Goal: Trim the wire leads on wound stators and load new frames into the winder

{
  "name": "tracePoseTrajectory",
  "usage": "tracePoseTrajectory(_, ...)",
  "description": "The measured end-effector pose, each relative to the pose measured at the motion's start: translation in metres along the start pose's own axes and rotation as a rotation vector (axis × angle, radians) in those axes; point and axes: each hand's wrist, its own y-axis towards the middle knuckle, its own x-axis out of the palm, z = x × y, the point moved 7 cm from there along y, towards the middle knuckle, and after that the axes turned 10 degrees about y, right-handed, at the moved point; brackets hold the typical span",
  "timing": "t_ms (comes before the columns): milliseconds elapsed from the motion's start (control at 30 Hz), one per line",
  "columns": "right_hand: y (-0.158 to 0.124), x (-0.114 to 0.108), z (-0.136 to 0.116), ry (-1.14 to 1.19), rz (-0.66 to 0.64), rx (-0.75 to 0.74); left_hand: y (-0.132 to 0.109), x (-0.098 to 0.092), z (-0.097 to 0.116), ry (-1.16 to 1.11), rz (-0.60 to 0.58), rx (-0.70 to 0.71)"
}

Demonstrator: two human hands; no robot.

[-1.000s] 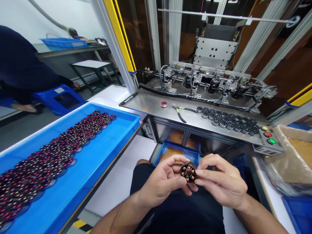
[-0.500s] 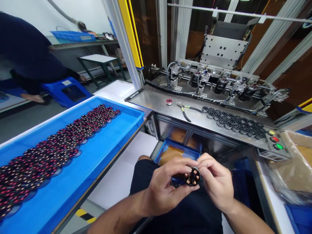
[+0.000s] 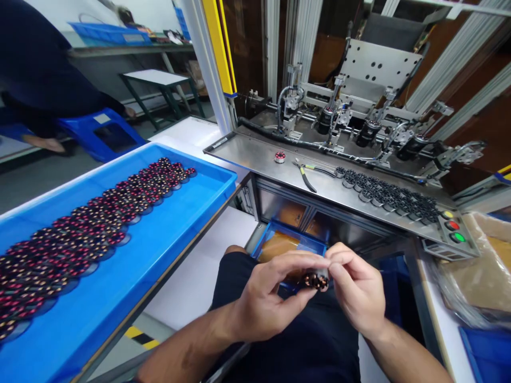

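Above my lap, my left hand (image 3: 275,295) grips a wound motor stator (image 3: 316,281) between thumb and fingers. The stator is a short round part with copper coils and black slots, tilted so its coil face points down towards me. At its right side my right hand (image 3: 355,290) is closed, thumb and forefinger pinched near the rim. What lies in that pinch, perhaps part of the stator or a wire end, is too small to make out.
A blue tray (image 3: 207,194) with rows of wound stators stands left. On the machine's metal ledge are one red stator (image 3: 280,157), pliers (image 3: 306,175), several black stators (image 3: 391,198) and a button box (image 3: 453,236). Clamping fixtures (image 3: 331,119) stand behind. A co-worker (image 3: 35,64) sits left.
The stator has tipped, so its coil face shows at a flatter angle. Both hands stay close together on it. The machine's fixture arms now stand raised, and the camera view has shifted slightly.
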Motion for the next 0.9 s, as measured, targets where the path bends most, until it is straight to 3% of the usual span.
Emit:
tracePoseTrajectory(67,0.003,0.004,-0.029,-0.251,-0.101,-0.223,0.004,0.000,-0.004,-0.261,-0.009,-0.087)
tracePoseTrajectory(133,0.003,0.013,-0.054,-0.452,-0.236,-0.425,0.006,0.005,-0.017,-0.530,-0.021,-0.296)
tracePoseTrajectory(200,0.003,0.020,-0.071,-0.561,-0.349,-0.544,0.002,0.025,-0.029,-0.729,-0.201,-0.549)
tracePoseTrajectory(267,0.003,0.024,-0.081,-0.615,-0.409,-0.613,-0.007,0.044,-0.033,-0.831,-0.441,-0.706)
tracePoseTrajectory(300,0.004,0.024,-0.084,-0.630,-0.415,-0.633,-0.009,0.048,-0.033,-0.850,-0.508,-0.725)
tracePoseTrajectory(333,0.005,0.024,-0.086,-0.643,-0.409,-0.645,-0.009,0.049,-0.033,-0.851,-0.501,-0.714)
tracePoseTrajectory(500,0.013,0.015,-0.089,-0.690,-0.249,-0.581,0.007,0.022,-0.026,-0.751,-0.099,-0.494)
tracePoseTrajectory(633,0.018,0.014,-0.089,-0.578,-0.253,-0.491,0.019,0.010,-0.019,-0.774,0.018,-0.384)
tracePoseTrajectory(700,0.019,0.017,-0.089,-0.520,-0.320,-0.472,0.020,0.021,-0.027,-0.794,-0.113,-0.472)
tracePoseTrajectory(800,0.020,0.019,-0.089,-0.517,-0.386,-0.471,0.004,0.054,-0.033,-0.882,-0.558,-0.657)
tracePoseTrajectory(833,0.021,0.018,-0.089,-0.531,-0.382,-0.472,-0.001,0.059,-0.032,-0.901,-0.635,-0.676)
tracePoseTrajectory(900,0.022,0.015,-0.090,-0.556,-0.355,-0.470,0.000,0.057,-0.032,-0.869,-0.572,-0.637)
